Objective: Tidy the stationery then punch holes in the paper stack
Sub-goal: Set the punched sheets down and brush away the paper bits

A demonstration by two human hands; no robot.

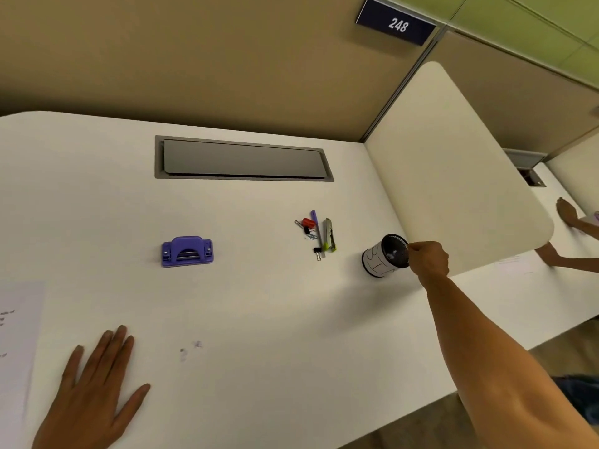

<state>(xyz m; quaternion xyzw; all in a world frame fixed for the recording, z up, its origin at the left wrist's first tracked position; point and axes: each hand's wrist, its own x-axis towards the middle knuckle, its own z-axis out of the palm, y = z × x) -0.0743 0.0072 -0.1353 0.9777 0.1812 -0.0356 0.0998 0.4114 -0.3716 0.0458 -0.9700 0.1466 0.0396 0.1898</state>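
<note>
A purple hole punch (187,251) sits on the white desk (259,319), left of centre. A small pile of stationery (316,233) lies to its right: a purple pen, a grey and green cutter, a red clip, paper clips and a black binder clip. Right of the pile stands a black mesh pen cup (384,257) with a white paper wrap, tilted toward me. My right hand (428,258) pinches its rim on the right side. My left hand (94,390) lies flat on the desk at the near left. The paper stack (16,345) lies at the left edge, partly cut off.
A grey cable hatch (243,158) is set into the desk at the back. A white divider panel (453,176) rises just right of the cup. Beyond it, another person's hands (567,212) rest on the neighbouring desk. A sign reading 248 (397,24) hangs above.
</note>
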